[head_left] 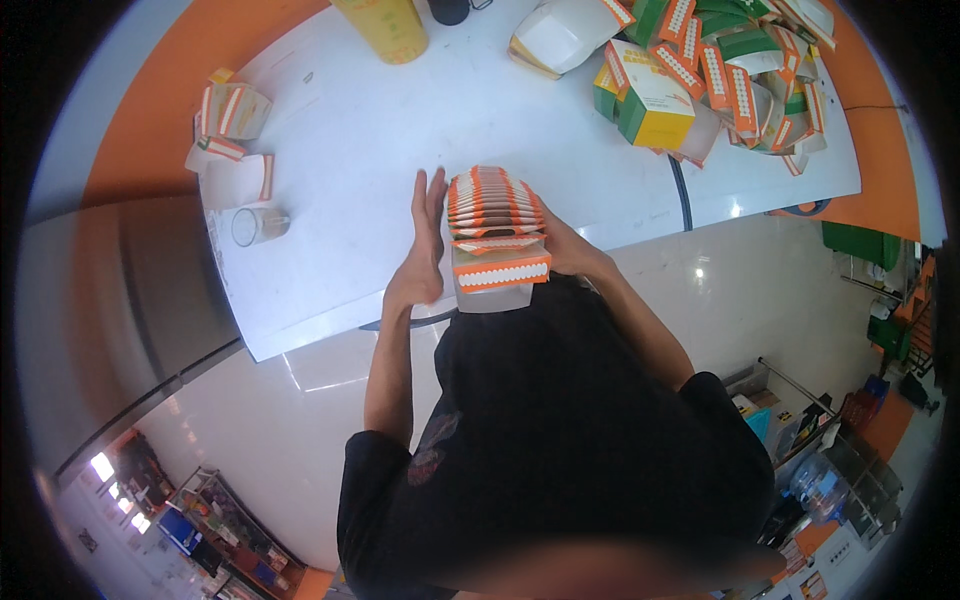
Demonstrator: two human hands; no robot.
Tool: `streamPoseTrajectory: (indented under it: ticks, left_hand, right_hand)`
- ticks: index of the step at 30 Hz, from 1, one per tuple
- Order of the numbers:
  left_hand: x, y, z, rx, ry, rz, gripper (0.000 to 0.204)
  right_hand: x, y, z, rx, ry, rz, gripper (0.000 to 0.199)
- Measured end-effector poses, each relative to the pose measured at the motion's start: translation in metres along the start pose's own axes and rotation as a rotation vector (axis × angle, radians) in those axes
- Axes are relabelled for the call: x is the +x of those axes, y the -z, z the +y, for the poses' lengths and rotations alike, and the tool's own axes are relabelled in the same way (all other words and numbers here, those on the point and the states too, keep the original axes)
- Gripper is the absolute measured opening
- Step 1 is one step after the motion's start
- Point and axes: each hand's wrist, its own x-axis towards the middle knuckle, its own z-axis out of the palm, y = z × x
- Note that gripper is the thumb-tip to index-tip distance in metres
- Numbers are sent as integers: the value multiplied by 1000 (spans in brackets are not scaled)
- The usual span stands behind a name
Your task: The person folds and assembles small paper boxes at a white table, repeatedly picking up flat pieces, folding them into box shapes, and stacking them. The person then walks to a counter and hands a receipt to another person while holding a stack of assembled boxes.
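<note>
So the white worktop [400, 130] takes up most of the far half of the view, with an orange floor strip behind it and pale tiles on the near side where the person stands.

Biggest clutter is the heap of loose cartons [730, 70] at the far right: green, yellow, white and orange ones lying every which way, looks like a supply dumped within arm's reach rather than sorted.

Then the stack of flattened orange-and-white cartons [497, 225], right at the near edge of the worktop in the middle, just in front of the person's body. They're packed face to face in a row, so I'd guess it's kept close to the edge to make squaring it up easier.

The left hand [425, 240] is flat and spread, fingers straight, standing on edge just beside the stack's left side like a wall. The right hand [570, 250] is mostly hidden behind the stack on its right side; it seems pressed against it, but I can't tell how the fingers sit.

Far left there's a small bunch of folded cartons [228, 135], and nearer than that a little clear jar [258, 225] on its side. A yellow cylinder [385, 28] stands at the far edge.
</note>
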Motion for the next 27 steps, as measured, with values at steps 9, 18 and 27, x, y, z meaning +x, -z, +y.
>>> streamPoseTrajectory:
  ticks: [9,18,27]
  left_hand:
    - [24,-6,11,185,-73,99,111]
    - [29,-29,-1,98,-143,310,90]
    - [33,-50,-1,345,-247,660,38]
  right_hand:
    - [2,20,-18,-29,-93,-220,146]
    - [26,-3,-30,143,363,64,133]
    - [44,-37,-19,-27,543,547,44]
